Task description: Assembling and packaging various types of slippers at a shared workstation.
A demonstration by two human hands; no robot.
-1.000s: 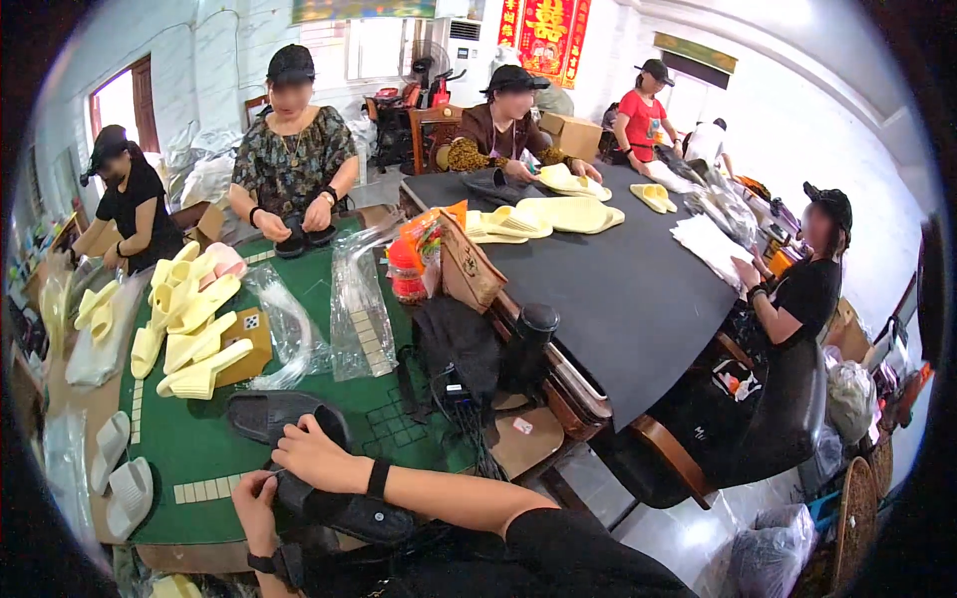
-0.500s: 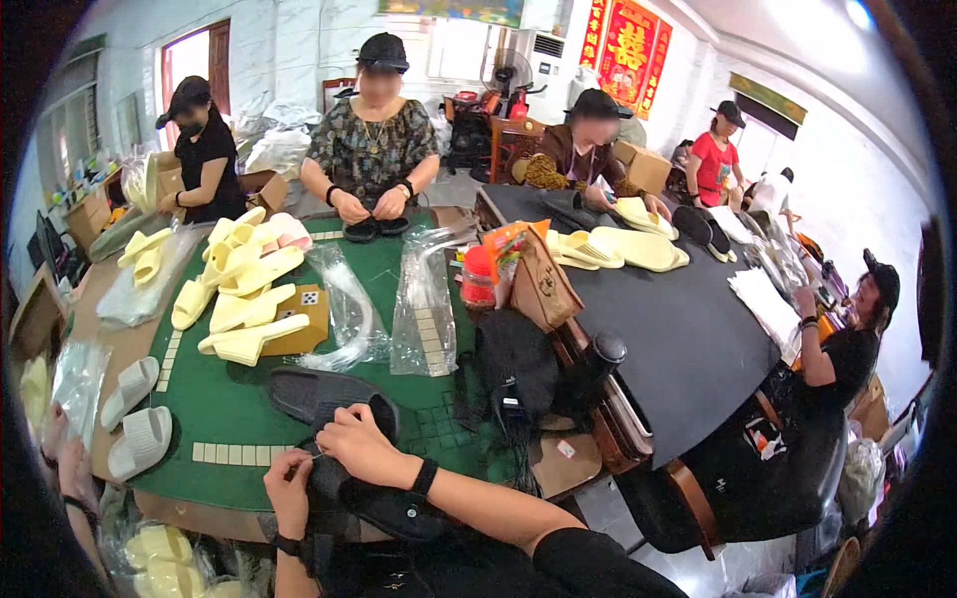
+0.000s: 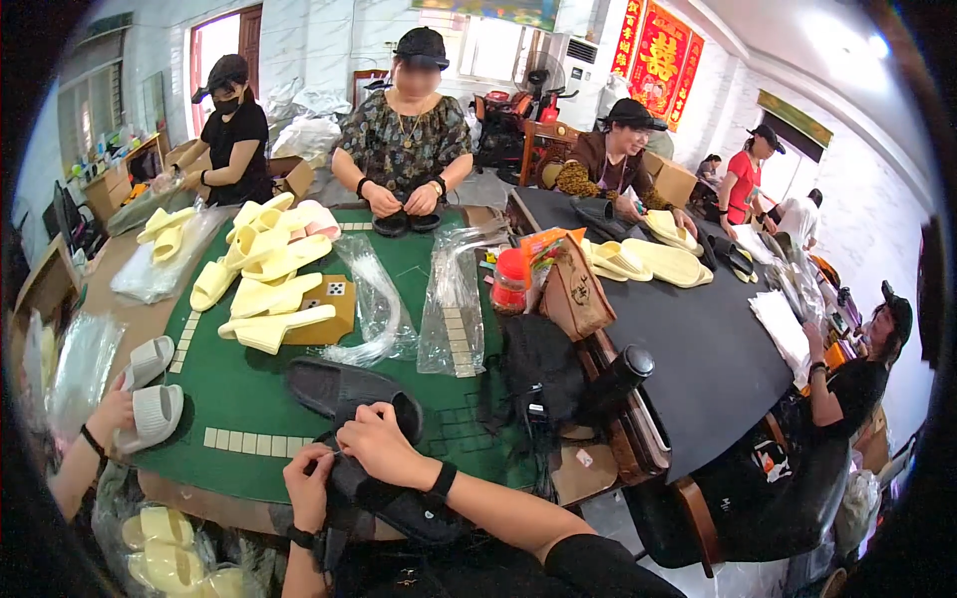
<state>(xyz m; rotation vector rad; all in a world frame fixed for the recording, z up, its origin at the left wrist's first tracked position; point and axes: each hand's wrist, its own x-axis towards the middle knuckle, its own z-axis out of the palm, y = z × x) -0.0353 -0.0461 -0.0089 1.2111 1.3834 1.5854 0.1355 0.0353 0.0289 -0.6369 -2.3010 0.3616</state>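
At the near edge of the green table, a pair of black slippers lies under my hands. The farther slipper [image 3: 324, 384] rests on the cloth, and the nearer slipper [image 3: 414, 513] is partly covered by my hands. My left hand [image 3: 308, 490] pinches a thin pale strand beside the nearer slipper's strap. Across that strap, my right hand [image 3: 384, 448] is closed, its fingertips meeting the left ones; what they hold is too small to make out.
Yellow slippers [image 3: 274, 254] are heaped beyond, beside a bag of clear strands [image 3: 374, 324]. A red-lidded jar [image 3: 510, 281], a black bag [image 3: 538, 374] and a dark bottle [image 3: 618, 377] stand right. At left, another person's hand [image 3: 110, 414] holds a pale grey slipper [image 3: 155, 414]. Co-workers sit around.
The view has shifted, so the scene sits farther right. At left, another person's hand has reached the grey slippers. My hands keep nearly the same pose at the black slipper.
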